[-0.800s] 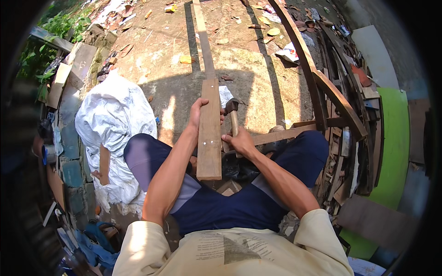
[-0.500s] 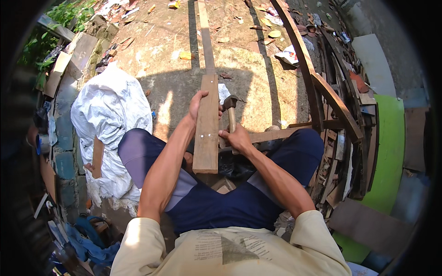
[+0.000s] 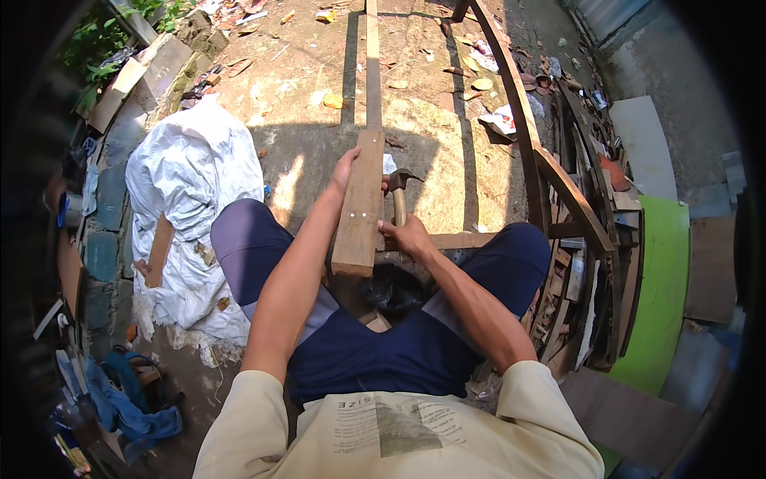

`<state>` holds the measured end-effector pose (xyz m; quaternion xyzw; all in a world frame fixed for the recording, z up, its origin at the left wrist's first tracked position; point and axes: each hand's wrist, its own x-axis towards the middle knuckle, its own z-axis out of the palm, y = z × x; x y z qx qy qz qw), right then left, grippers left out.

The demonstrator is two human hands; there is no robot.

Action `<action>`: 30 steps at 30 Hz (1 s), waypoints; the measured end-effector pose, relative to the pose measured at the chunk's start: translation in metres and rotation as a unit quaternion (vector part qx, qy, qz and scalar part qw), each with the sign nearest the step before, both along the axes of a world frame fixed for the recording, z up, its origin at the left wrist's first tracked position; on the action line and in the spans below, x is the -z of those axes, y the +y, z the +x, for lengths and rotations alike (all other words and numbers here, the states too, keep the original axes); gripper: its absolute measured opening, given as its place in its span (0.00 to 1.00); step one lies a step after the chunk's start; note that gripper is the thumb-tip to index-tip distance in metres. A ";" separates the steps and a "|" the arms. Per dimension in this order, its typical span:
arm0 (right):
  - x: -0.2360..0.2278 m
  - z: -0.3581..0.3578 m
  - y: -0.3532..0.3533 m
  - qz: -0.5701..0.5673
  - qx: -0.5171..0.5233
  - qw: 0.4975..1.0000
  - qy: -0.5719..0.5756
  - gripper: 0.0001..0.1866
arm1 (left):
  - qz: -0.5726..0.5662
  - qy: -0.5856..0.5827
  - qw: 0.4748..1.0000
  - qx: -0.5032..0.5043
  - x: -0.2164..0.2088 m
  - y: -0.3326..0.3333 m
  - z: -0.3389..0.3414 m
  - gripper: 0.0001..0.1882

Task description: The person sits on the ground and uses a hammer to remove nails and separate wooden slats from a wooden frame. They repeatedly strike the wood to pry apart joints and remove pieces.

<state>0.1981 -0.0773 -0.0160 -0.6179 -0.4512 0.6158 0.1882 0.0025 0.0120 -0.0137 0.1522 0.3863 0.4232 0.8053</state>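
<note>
A flat brown wooden board (image 3: pixel 361 188), with several shiny nail heads showing on its top face, is held out between my knees. From its far end a narrower wooden strip (image 3: pixel 373 88) runs away from me. My left hand (image 3: pixel 345 170) is wrapped round the board's left edge; fingertips show past the right edge. A claw hammer (image 3: pixel 400 209) stands just right of the board, head pointing away from me. My right hand (image 3: pixel 409 237) is closed on the lower part of its wooden handle, thumb close against the board's edge.
At the left lies a crumpled white sack (image 3: pixel 191 160) with a piece of wood on it. A wooden frame (image 3: pixel 523 120) rises at the right, beside piled scrap wood and a green panel (image 3: pixel 658 271). Below the board is a black plastic bag (image 3: pixel 392 287). Leaves litter the ground.
The board's near end has tipped up a little, so its end face shows. Both hands keep their holds. The whole view has shifted slightly.
</note>
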 end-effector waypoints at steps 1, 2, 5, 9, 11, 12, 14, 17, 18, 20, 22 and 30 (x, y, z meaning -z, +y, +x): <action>0.009 0.001 -0.002 -0.005 0.007 1.000 0.006 0.22 | 0.004 -0.008 0.999 -0.038 0.009 0.003 0.003 0.31; 0.017 0.003 -0.003 -0.009 0.014 1.000 0.013 0.23 | 0.008 -0.017 0.997 -0.076 0.016 0.006 0.005 0.30; 0.017 -0.008 -0.010 -0.007 0.019 1.000 0.017 0.23 | -0.056 0.225 0.953 -0.194 0.042 0.007 -0.023 0.27; 0.017 0.022 -0.015 -0.019 0.063 0.998 -0.010 0.23 | 0.007 0.351 0.914 -0.204 0.008 -0.007 0.003 0.29; 0.015 0.037 -0.016 -0.043 0.078 0.996 -0.018 0.19 | 0.044 0.358 0.917 -0.169 -0.025 -0.016 0.008 0.38; 0.012 0.040 -0.019 -0.049 0.103 0.993 0.019 0.18 | 0.050 0.329 0.925 -0.182 -0.041 -0.020 0.005 0.39; 0.005 0.043 -0.022 -0.056 0.136 0.987 0.061 0.15 | 0.059 0.269 0.938 -0.209 -0.064 -0.022 -0.001 0.39; -0.016 0.038 -0.030 -0.042 0.157 0.984 0.077 0.14 | 0.096 0.244 0.940 -0.216 -0.080 -0.021 -0.031 0.39; -0.018 0.040 -0.032 -0.038 0.161 0.984 0.064 0.13 | 0.137 0.303 0.925 -0.186 -0.085 -0.020 -0.031 0.39; 0.000 0.065 -0.035 -0.062 0.165 0.977 0.120 0.14 | 0.221 0.408 0.878 -0.118 -0.098 -0.021 -0.021 0.39; 0.005 0.071 -0.037 -0.083 0.167 0.969 0.161 0.16 | 0.301 0.510 0.804 -0.056 -0.114 -0.024 -0.018 0.38; 0.025 0.074 -0.032 -0.090 0.196 0.948 0.233 0.12 | 0.316 0.677 0.524 0.409 -0.112 -0.028 0.025 0.46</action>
